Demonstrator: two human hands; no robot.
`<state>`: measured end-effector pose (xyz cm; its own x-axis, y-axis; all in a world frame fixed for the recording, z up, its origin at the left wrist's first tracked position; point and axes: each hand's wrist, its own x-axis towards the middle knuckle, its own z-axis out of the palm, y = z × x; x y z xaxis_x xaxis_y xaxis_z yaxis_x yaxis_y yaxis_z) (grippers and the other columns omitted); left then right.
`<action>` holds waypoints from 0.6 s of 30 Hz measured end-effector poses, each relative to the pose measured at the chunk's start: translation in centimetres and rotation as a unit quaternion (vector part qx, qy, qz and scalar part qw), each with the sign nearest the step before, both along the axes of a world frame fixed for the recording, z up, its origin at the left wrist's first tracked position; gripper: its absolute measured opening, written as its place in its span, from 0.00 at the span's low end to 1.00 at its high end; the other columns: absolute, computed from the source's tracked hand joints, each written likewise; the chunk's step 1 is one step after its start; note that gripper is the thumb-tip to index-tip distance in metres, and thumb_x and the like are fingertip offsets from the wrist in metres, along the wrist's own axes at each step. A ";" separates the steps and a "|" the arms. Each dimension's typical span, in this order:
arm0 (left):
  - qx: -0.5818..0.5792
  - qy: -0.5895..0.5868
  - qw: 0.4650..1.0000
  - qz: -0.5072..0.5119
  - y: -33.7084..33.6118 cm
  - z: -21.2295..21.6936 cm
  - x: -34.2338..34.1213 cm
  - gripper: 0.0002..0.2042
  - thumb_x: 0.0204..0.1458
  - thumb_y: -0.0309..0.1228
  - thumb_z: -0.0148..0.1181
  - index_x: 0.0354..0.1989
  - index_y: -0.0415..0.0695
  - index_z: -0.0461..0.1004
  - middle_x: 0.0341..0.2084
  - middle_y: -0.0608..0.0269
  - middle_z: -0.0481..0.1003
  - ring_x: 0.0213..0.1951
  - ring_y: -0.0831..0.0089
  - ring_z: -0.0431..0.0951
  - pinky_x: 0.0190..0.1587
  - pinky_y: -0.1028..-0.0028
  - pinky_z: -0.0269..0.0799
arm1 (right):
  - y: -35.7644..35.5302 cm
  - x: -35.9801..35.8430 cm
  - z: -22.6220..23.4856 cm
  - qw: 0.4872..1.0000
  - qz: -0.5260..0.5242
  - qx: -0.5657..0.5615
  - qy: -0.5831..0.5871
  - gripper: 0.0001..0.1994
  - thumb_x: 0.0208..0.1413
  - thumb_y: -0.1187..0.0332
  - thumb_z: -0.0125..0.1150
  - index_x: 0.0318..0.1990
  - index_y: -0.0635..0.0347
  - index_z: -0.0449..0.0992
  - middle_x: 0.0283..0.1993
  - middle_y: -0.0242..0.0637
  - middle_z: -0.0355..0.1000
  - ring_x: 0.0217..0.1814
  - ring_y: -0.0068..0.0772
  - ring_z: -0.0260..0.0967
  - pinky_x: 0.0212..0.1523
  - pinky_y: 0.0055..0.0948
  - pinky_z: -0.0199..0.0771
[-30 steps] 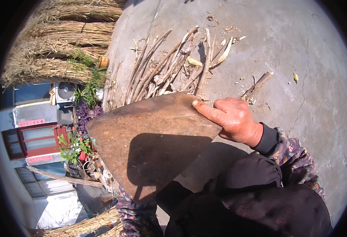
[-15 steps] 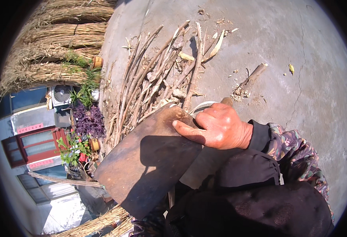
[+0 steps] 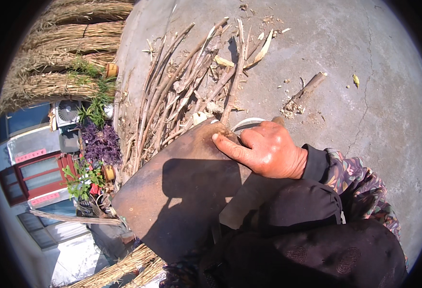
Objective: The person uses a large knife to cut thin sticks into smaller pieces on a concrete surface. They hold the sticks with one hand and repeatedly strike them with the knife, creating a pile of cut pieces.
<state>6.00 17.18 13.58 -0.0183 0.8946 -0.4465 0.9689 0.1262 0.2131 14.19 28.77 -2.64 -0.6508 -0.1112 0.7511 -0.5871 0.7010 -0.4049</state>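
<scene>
My right hand (image 3: pixel 271 151) is closed, its thumb stretched along the upper right edge of a wide, flat brown board (image 3: pixel 148 197). A rounded wooden end (image 3: pixel 278 120), like that of a handle, pokes out beyond my curled fingers; the rest of it is hidden in the fist. Just behind the knuckles curves a thin white rim (image 3: pixel 249 121), mostly covered. The board slants across the space left of my dark-clad knees (image 3: pixel 299 206), with a dark shadow on it. Only a patterned sleeve (image 3: pixel 179 273) shows on my left; that hand is out of sight.
Beyond the board lies a pile of cut branches (image 3: pixel 182 86) on concrete. A short stick (image 3: pixel 311 84) rests right of it among wood chips. Straw bundles (image 3: pixel 76 38) fill the far left, above potted plants (image 3: pixel 100 144) by a house. More straw (image 3: pixel 119 269) is at lower left.
The view has shifted slightly, so the branches sit a little higher and further left. The board has turned a little, and my right hand keeps its hold with the thumb on it.
</scene>
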 end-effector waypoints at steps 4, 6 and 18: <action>-0.030 -0.093 0.936 0.338 -2.7 -1.7 1.6 0.09 0.48 0.29 0.59 0.37 0.41 0.75 0.27 0.60 0.74 0.33 0.66 0.76 0.34 0.68 0.72 | 0.1 0.2 -0.2 1.000 0.021 0.001 0.021 0.29 0.42 0.70 0.57 0.58 0.45 0.74 0.20 0.26 0.55 0.17 0.26 0.59 0.20 0.29 0.60; 0.010 -0.265 0.813 0.518 -3.9 -2.9 1.9 0.10 0.52 0.34 0.60 0.38 0.39 0.74 0.25 0.62 0.73 0.30 0.72 0.74 0.31 0.72 0.70 | 0.2 0.5 -0.2 0.999 0.046 0.003 0.020 0.29 0.42 0.70 0.57 0.58 0.47 0.74 0.20 0.26 0.55 0.17 0.26 0.59 0.20 0.29 0.60; 0.208 -0.511 0.511 0.659 -9.9 -8.3 6.0 0.15 0.58 0.42 0.57 0.37 0.39 0.70 0.19 0.64 0.68 0.21 0.77 0.69 0.23 0.76 0.64 | 0.9 1.4 -0.7 0.998 0.025 0.049 -0.008 0.30 0.43 0.70 0.55 0.60 0.44 0.71 0.22 0.26 0.56 0.18 0.24 0.60 0.20 0.28 0.61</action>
